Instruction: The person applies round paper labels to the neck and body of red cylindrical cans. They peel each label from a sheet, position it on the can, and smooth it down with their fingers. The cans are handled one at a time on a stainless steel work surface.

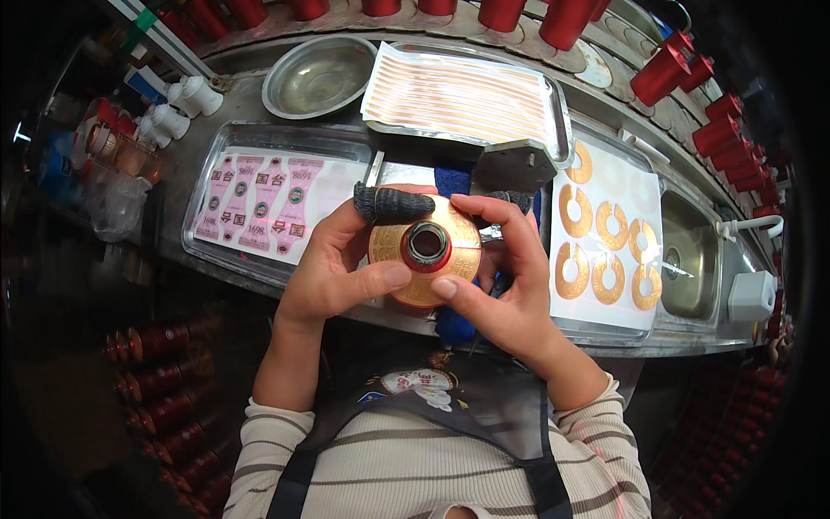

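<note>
A red bottle (430, 261) is held between my two hands, its open neck tilted toward me. Around the neck lies a gold ring-shaped label (408, 286) on the shoulder, with a thin red line showing at its right side. My left hand (333, 268) grips the bottle from the left, thumb on the label's lower left. A black knitted finger cover (393, 204) on its index finger lies across the label's upper left. My right hand (510, 285) holds the right side, with thumb at the lower edge and index finger at the upper edge. The bottle's body is mostly hidden below.
To the right lies a sheet of gold C-shaped labels (575, 210). Pink labels (246, 208) fill a metal tray at left. Behind stand a metal bowl (318, 82) and a tray of gold strips (458, 91). Red bottles (500, 13) line a slatted conveyor; a sink (687, 259) is far right.
</note>
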Demonstrator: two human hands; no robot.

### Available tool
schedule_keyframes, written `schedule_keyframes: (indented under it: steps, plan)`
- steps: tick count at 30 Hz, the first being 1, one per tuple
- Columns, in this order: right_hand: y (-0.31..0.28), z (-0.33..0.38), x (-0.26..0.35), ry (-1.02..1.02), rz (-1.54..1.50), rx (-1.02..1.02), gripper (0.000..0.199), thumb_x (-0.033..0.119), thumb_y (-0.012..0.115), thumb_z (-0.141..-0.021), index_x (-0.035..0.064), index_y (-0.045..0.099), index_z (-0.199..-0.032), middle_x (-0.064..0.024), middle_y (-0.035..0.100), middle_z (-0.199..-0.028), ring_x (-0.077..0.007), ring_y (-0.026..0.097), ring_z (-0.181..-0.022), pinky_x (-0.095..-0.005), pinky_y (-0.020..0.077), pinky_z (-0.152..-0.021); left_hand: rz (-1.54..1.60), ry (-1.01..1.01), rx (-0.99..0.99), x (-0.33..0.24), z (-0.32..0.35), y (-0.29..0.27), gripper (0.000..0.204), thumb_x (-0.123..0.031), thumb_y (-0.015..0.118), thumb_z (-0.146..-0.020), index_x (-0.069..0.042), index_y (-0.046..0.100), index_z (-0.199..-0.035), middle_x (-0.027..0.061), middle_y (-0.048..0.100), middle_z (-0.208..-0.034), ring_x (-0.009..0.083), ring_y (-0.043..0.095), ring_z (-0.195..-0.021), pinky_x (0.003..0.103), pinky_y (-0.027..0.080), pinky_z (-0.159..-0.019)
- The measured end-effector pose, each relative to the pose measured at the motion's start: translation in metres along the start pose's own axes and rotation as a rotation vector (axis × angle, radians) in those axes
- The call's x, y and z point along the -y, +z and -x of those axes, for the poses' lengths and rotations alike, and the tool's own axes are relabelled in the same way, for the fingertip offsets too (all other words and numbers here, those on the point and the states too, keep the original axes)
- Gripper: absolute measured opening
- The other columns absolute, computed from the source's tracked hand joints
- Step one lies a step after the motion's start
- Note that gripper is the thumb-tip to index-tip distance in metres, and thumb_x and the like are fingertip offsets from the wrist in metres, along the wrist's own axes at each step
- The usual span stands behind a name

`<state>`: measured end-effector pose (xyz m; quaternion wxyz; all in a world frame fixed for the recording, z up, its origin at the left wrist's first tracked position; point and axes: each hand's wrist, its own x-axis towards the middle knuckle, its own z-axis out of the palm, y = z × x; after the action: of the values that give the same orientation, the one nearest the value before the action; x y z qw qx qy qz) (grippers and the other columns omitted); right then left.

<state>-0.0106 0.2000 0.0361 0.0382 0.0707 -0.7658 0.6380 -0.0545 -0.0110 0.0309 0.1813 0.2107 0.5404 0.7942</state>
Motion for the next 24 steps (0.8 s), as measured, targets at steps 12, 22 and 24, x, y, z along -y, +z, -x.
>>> schedule_keyframes:
  steps: [12,22,24]
  plan:
    - [-0.006,0.0,-0.005,0.0,-0.004,0.136,0.062,0.017,0.078,-0.083,0.0006,0.051,-0.136,-0.0052,0.049,-0.117,-0.003,0.058,-0.076,-0.0155,0.043,-0.061,-0.003,-0.023,-0.008,0.0,0.002,0.0,0.061,-0.015,0.079,-0.08,-0.002,0.057,-0.136,0.0144,0.053,-0.143,0.0248,0.054,-0.13,0.04,0.041,-0.112]
    - [0.005,-0.003,-0.015,-0.115,-0.054,0.005,0.054,0.016,0.077,-0.08,0.0027,0.057,-0.128,-0.004,0.051,-0.099,-0.0054,0.04,-0.059,-0.0202,0.0349,-0.057,0.006,-0.054,-0.008,-0.001,0.001,0.001,0.062,-0.013,0.078,-0.079,-0.003,0.055,-0.137,0.0132,0.052,-0.144,0.0241,0.053,-0.131,0.039,0.04,-0.112]
    - [0.006,-0.002,-0.01,-0.016,-0.104,0.001,0.051,0.014,0.076,-0.081,0.0028,0.057,-0.128,-0.0038,0.048,-0.099,-0.0043,0.04,-0.059,-0.0195,0.0346,-0.056,0.024,-0.082,-0.048,-0.001,0.004,0.005,0.061,-0.012,0.076,-0.08,-0.003,0.055,-0.136,0.0133,0.052,-0.144,0.0238,0.053,-0.131,0.039,0.04,-0.112]
